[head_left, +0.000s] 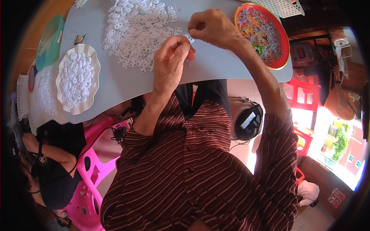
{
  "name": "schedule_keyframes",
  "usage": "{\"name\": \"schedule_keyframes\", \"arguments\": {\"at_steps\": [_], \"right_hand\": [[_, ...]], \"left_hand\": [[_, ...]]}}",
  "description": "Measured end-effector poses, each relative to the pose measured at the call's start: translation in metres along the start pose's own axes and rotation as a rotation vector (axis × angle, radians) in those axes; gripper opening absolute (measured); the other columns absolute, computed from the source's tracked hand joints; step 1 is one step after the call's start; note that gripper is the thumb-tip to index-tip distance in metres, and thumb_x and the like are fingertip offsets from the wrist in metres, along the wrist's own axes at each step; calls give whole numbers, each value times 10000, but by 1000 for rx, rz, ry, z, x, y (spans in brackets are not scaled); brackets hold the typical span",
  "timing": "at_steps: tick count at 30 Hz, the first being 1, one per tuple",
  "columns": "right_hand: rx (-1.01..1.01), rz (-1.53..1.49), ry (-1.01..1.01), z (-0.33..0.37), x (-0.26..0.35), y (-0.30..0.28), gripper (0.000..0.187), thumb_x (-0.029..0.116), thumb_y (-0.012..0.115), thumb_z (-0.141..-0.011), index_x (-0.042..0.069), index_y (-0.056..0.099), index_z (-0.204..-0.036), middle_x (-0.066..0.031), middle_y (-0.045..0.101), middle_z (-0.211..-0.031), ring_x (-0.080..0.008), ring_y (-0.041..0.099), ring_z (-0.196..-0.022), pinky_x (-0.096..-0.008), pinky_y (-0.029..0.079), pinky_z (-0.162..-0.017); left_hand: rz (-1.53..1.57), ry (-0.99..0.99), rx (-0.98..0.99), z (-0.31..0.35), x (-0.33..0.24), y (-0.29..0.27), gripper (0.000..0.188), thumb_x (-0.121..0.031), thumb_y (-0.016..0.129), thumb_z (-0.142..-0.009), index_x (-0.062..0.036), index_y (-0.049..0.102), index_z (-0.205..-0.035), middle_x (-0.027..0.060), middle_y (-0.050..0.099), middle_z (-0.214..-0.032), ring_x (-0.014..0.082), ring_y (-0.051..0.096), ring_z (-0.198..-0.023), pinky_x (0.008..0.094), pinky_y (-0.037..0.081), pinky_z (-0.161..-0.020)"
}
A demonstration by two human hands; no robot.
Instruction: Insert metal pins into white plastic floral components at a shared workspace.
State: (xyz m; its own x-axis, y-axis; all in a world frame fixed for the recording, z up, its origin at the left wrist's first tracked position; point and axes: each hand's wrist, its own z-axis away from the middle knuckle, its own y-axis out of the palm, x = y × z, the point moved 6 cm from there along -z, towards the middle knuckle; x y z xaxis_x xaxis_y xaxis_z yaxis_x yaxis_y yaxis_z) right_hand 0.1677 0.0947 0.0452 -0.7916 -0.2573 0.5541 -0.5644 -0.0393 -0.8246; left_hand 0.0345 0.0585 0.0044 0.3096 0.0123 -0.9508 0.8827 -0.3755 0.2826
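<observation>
Over the grey table, my left hand (172,57) has its fingers curled in, thumb against the fingertips. Whatever it pinches is hidden. Just beyond it to the right, my right hand (212,29) is closed in a pinch on something too small to make out. A small white plastic piece with two holes (189,38) shows between the hands; whether a finger touches it I cannot tell. A broad pile of similar white pieces (133,38) spreads left of my hands. Some lie in short rows at its right edge. Beside my right wrist stands a red, gold-rimmed tray (285,50) of small silvery parts.
A scalloped white dish (96,82) of white oval pieces stands at the left, near a green basket (58,29) and more small white pieces (47,90). Another person's arm (58,154) is at the lower left by a pink chair (90,169). A white perforated basket (283,7) sits far right.
</observation>
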Motion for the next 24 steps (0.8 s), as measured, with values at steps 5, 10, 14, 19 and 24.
{"name": "schedule_keyframes", "arguments": {"at_steps": [5, 10, 14, 19, 24], "right_hand": [[19, -648, 263, 17, -19, -1, 140, 123, 626, -755, -5, 671, -787, -31, 611, -661, -84, 562, -624, -231, 462, -570], [-38, -862, 258, 31, -26, 8, 131, 101, 618, -812, -19, 659, -843, -42, 611, -711, -93, 560, -642, -225, 466, -595], [-161, -980, 246, 39, -26, 10, 134, 96, 613, -849, -30, 650, -878, -46, 617, -736, -103, 572, -651, -233, 488, -618], [-213, -1035, 251, 48, -23, 13, 163, 108, 598, -869, -37, 646, -926, -58, 634, -777, -105, 587, -673, -238, 506, -652], [-213, -1099, 230, 52, -25, 19, 188, 105, 578, -881, -38, 643, -984, -65, 646, -806, -101, 596, -701, -240, 513, -702]], "left_hand": [[-232, 60, 17, -9, -10, 7, 131, -125, 517, -898, -4, 535, -851, 29, 567, -701, 86, 520, -626, 224, 420, -561], [-525, 118, -2, -22, -14, 18, 93, -84, 544, -862, -1, 515, -831, 43, 560, -626, 103, 517, -559, 250, 434, -510], [-501, 147, 5, -25, -13, 20, 68, -62, 554, -838, -4, 520, -847, 59, 560, -602, 128, 526, -533, 264, 443, -511], [-497, 155, 32, -26, -14, 20, 66, -57, 544, -839, -1, 533, -871, 76, 578, -623, 142, 549, -545, 278, 450, -517], [-621, 243, 57, -25, -21, 24, 79, -63, 512, -867, 4, 540, -896, 96, 583, -640, 165, 556, -561, 293, 461, -545]]}}
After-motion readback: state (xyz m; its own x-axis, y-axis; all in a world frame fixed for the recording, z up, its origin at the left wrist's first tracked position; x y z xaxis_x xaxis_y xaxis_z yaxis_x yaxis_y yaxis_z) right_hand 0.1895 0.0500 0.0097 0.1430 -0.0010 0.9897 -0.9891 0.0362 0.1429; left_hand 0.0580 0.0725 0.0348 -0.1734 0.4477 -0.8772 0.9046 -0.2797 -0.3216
